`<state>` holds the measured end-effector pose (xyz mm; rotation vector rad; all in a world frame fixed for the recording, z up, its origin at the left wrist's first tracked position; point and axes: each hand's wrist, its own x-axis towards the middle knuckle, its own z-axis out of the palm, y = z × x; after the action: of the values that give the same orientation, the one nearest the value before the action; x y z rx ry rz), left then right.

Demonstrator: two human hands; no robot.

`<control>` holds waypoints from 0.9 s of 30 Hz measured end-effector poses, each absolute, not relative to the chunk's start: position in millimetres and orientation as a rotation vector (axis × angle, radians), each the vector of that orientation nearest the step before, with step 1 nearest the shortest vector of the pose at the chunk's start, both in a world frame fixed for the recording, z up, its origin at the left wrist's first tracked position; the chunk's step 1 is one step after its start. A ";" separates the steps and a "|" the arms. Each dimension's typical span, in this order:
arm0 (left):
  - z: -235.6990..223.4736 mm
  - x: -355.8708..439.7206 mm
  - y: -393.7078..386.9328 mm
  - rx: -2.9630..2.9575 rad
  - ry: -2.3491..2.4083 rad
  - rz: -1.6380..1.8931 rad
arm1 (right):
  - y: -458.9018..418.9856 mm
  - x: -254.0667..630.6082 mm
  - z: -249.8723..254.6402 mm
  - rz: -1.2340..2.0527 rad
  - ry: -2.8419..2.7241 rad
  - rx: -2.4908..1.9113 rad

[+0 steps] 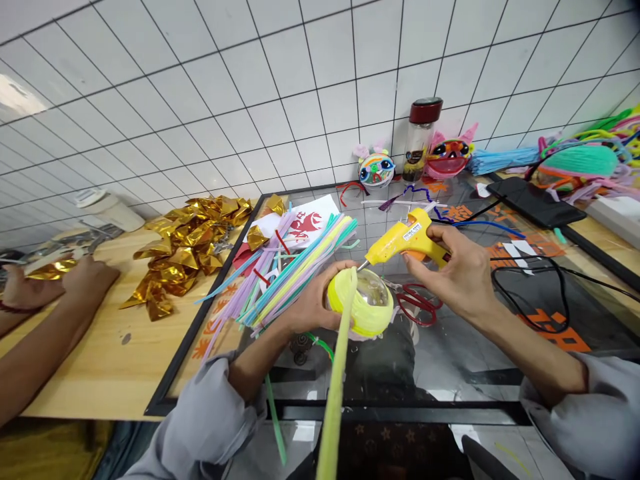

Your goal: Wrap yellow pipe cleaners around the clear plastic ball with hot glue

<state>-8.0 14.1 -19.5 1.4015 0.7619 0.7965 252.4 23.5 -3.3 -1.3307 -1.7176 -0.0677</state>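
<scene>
The left hand [325,300] is gripping the ball [370,310]. At its eleven o'clock, the right hand [453,270] is pointing the glue gun [400,240].

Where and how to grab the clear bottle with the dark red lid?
Probably the upper body of the bottle, just under the lid, coming from the near side, fingers around it. It stands upright with the tiled wall behind, and the red eared figure and white eared figure crowd its lower flanks.

bright even indoor light, glare at upper left, wide-angle distortion towards edges
</scene>
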 end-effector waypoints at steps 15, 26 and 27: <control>-25.4 -10.8 14.1 1.325 0.666 0.757 | 21.7 252.8 -2.6 -0.067 -1.759 -1.393; -26.0 -8.7 14.4 1.304 0.640 0.757 | 21.6 253.3 -3.7 -0.073 -1.785 -1.390; -26.0 -8.7 14.6 1.308 0.639 0.752 | 21.6 253.4 -3.7 -0.074 -1.786 -1.387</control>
<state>-8.7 14.6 -26.0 1.3084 0.6393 0.7518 253.4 21.6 -3.7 -1.3873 -1.7856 -0.0741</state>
